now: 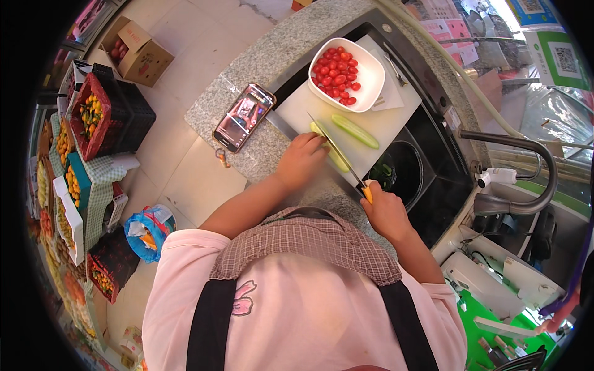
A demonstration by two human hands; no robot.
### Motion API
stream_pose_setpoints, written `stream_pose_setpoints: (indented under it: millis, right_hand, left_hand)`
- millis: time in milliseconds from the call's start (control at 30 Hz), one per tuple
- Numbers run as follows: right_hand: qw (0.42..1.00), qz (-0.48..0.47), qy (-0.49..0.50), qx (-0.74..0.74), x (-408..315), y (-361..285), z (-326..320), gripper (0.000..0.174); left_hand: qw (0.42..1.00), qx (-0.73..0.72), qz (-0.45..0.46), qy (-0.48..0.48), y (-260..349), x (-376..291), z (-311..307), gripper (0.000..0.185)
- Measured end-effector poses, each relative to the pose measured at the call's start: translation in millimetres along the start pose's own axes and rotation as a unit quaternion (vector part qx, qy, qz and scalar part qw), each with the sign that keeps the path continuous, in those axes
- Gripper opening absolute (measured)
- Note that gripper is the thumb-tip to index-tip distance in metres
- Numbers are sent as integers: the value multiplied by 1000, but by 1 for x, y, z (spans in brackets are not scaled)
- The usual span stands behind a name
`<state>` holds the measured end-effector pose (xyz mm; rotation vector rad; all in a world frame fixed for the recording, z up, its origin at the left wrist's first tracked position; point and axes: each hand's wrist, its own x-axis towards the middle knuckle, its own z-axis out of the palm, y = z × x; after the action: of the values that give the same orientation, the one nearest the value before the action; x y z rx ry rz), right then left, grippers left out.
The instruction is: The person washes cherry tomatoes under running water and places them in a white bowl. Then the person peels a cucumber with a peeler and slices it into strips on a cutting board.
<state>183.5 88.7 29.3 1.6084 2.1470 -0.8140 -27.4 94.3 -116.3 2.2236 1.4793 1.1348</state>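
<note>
On a white cutting board (297, 104) lie two pale green pieces of peeled cucumber. My left hand (304, 155) presses on the nearer cucumber piece (340, 160), its fingers bent over the upper part. A long knife (341, 150) with a yellow handle rests along that piece, and my right hand (384, 208) grips the handle. Just to the right, the other cucumber piece (355, 131) lies apart, cut face up. Beyond them a white square bowl (372, 79) holds many red cherry tomatoes (335, 72), gathered mostly on its left side.
The board spans a black sink (434, 174) with a round basin (413, 160) holding green peelings. A gooseneck faucet (547, 153) arches at the right. A lit phone (244, 118) lies on the granite counter (222, 97). A peeler-like metal tool (395, 69) sits behind the bowl. Fruit crates (125, 116) stand left.
</note>
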Motion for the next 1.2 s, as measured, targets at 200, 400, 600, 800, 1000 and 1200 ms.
stream_pose_setpoints:
  millis: [200,400,600,800,1000,1200]
  right_hand:
    - [1000,-5,-12,-6,5,1,3,33]
    - [999,-26,-16,-11,21,0,8,27]
    - [998,-34,-31,-42,24,6,9,24]
    - [998,-38,-22,-39,19,9,5,23]
    - [998,-50,-12,-41,21,9,-1,27]
    - [997,-52,-31,-37,18,24,-4,30]
  left_hand:
    - [1000,2,0,-11,-2,-2,4,21]
    - [1000,1,10,-10,-3,0,4,19]
    - [1000,8,5,-7,-1,1,3,18]
    - [1000,10,0,-11,-1,2,2,23]
    - [999,26,20,-34,4,7,0,32]
    - [998,41,19,-50,4,10,2,35]
